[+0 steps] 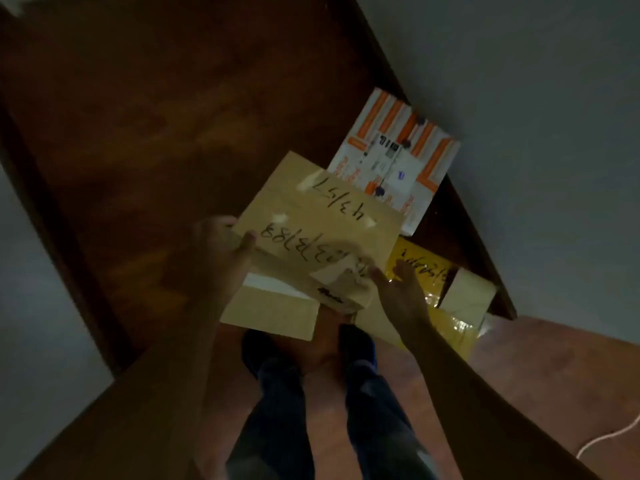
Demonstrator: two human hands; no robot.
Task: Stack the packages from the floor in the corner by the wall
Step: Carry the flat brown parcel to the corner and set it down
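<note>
Brown package (pixel 322 230) lies tilted, long axis running lower-left to upper-right.

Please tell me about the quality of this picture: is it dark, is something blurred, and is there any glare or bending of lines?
Head view: dim overall, floor nearly black at top left; the left hand and right hand are motion-blurred on the brown package, though its handwriting stays readable; the yellow package shows small glints; the orange-and-white package is the brightest thing; wall edges slant from the wide-angle lens.

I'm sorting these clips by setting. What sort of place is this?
Probably a room in a home or small office, dimly lit: a reddish-brown floor, plain grey wall with dark skirting, and mailed parcels piled by it, such as the brown envelope held in both hands.
</note>
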